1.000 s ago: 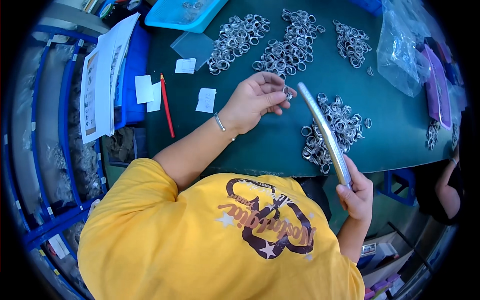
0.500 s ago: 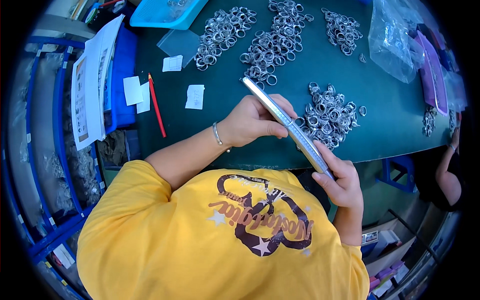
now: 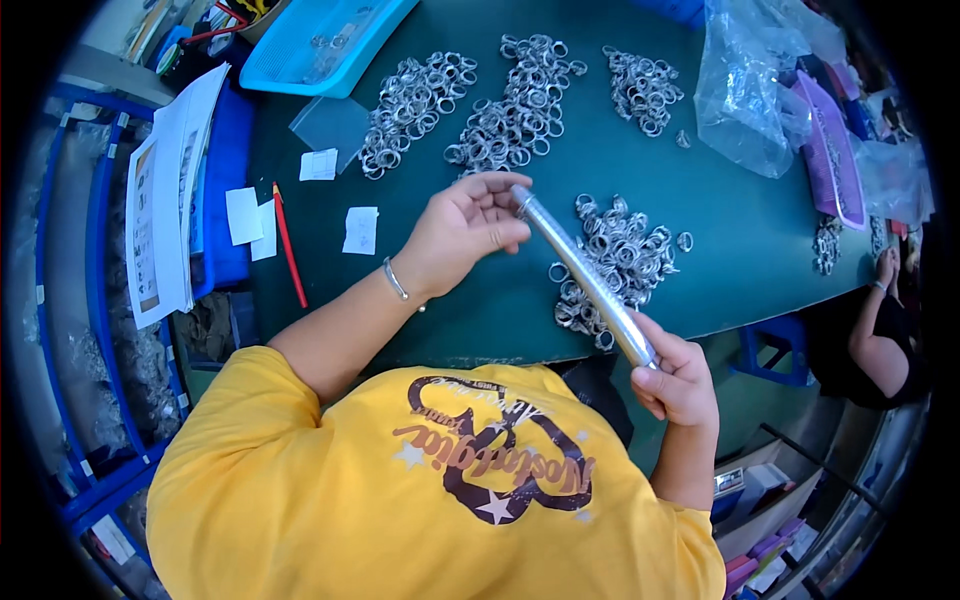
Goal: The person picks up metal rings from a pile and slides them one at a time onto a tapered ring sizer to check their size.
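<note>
Right fingers (image 3: 665, 342) closed round metal rod (image 3: 587, 277) (hides some rings (image 3: 632, 243)); left fingers (image 3: 497, 183) half-curled by tip (image 3: 521, 196), hold unclear.

The left forearm (image 3: 345, 332) slants inward; the left hand (image 3: 460, 228) is half-curled, any pinch unclear; the right hand (image 3: 680, 375) is closed.

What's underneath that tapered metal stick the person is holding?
Below the ring mandrel, gripped near one end by the right hand, a heap of silvery rings on the green table shows on both sides. Whatever lies directly behind the mandrel is covered.
</note>
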The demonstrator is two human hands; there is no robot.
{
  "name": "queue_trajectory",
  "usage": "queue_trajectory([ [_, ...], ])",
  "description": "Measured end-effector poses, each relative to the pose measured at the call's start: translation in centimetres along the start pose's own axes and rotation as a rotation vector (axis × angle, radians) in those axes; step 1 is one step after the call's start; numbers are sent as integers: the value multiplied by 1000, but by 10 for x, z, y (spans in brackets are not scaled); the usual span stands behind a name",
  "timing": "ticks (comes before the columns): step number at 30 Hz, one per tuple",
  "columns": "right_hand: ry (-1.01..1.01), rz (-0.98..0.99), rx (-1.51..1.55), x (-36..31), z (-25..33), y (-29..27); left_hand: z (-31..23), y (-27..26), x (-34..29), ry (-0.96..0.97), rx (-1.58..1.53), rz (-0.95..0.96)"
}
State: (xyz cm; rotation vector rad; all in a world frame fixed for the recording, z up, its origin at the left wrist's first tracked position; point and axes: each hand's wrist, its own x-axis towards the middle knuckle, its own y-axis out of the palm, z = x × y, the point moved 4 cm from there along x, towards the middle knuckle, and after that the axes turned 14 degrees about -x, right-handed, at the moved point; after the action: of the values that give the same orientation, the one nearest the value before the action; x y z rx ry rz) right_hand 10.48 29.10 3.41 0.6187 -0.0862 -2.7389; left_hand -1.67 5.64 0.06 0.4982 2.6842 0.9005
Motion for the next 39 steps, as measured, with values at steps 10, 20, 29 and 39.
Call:
queue_trajectory([
  [10,-2,-294,222,46,62,-57,27,18,-2,-82,500,162],
  [20,-14,-304,272,26,62,-63,17,38,35,592,1014,225],
  [29,-76,-346,160,-12,26,-34,29,27,35,278,1115,334],
  [39,-106,-194,-155,-15,10,-20,13,12,-3,47,1013,295],
])
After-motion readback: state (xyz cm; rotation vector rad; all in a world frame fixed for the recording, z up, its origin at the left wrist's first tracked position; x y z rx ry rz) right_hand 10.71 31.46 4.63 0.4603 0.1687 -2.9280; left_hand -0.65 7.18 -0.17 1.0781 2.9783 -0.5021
